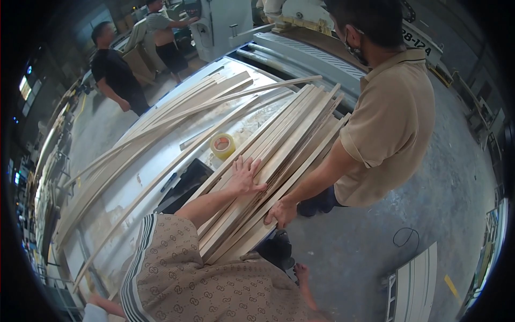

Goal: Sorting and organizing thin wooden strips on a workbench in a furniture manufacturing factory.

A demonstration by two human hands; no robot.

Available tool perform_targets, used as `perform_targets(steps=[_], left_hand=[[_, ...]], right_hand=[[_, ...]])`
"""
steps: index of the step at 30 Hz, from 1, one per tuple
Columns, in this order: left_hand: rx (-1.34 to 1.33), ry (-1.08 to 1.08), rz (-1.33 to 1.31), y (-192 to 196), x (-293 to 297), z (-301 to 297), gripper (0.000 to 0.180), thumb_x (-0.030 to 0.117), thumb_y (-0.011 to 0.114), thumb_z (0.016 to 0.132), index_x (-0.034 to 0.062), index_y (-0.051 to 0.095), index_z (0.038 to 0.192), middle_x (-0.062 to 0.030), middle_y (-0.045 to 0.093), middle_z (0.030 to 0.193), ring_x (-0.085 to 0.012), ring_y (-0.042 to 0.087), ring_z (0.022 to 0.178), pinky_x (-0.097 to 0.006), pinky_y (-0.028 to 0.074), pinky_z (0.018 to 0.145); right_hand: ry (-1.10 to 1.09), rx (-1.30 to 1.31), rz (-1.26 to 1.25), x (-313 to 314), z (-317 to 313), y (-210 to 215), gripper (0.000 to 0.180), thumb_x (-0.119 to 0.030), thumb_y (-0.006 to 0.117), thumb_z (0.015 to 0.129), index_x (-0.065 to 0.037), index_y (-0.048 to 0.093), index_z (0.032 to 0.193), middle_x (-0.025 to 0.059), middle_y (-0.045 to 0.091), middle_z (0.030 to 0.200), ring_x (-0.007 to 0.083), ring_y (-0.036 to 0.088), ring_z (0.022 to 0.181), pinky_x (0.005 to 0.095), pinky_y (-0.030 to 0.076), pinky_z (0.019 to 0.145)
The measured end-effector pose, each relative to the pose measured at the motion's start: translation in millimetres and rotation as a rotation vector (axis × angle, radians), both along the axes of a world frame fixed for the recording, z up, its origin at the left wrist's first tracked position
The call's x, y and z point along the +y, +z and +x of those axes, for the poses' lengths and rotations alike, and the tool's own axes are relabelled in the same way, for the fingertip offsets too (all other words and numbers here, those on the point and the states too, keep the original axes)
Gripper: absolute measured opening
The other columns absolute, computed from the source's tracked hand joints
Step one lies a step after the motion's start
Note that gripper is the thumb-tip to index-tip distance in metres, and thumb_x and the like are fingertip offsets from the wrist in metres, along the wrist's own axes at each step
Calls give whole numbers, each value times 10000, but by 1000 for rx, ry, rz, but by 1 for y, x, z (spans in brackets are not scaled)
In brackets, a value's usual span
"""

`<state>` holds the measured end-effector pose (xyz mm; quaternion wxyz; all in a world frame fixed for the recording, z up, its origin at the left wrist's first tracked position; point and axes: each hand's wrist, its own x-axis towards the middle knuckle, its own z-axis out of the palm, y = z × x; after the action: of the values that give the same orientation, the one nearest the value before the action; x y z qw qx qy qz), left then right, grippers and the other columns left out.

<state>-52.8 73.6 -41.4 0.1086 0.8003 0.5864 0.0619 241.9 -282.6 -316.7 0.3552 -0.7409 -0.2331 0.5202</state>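
Note:
My left hand (pixel 247 176) lies flat with spread fingers on top of a bundle of long, pale wooden strips (pixel 281 153). Low in the picture, to the right of the patterned shirt, is my right hand (pixel 301 272); it is small and dim, and its grip is unclear. Close to it is a black object (pixel 276 249) at the near end of the bundle. A co-worker in a tan shirt (pixel 394 123) stands at the right, with a hand (pixel 281 211) on the bundle's right edge. A roll of yellow tape (pixel 222 146) sits left of the bundle.
More long strips (pixel 123 150) spread over the white table (pixel 120 185) at the left. A black tray (pixel 188 182) lies beside the bundle. Metal rollers (pixel 268 61) and a machine stand at the far end. Two people are farther back. A hand (pixel 99 301) shows at the lower left.

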Motion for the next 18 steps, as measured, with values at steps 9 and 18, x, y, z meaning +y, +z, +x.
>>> perform_targets(steps=[9, 18], left_hand=[[2, -5, -3, 5, 1, 3, 1002, 648, 625, 725, 157, 243, 1511, -209, 258, 1517, -528, 128, 1400, -622, 112, 1130], [-25, 17, 31, -1, 0, 1, 905, 633, 579, 786, 172, 274, 1503, -199, 282, 1514, -513, 130, 1408, -614, 114, 1130]], right_hand=[[527, -478, 448, -31, 30, -119, 184, -154, 652, 808, -95, 661, 982, 35, 667, 794, 154, 659, 660, 287, 521, 541], [15, 288, 126, -7, 9, -39, 217, -3, 523, 807, -95, 385, 667, 45, 409, 682, 214, 431, 609, 364, 408, 548]])
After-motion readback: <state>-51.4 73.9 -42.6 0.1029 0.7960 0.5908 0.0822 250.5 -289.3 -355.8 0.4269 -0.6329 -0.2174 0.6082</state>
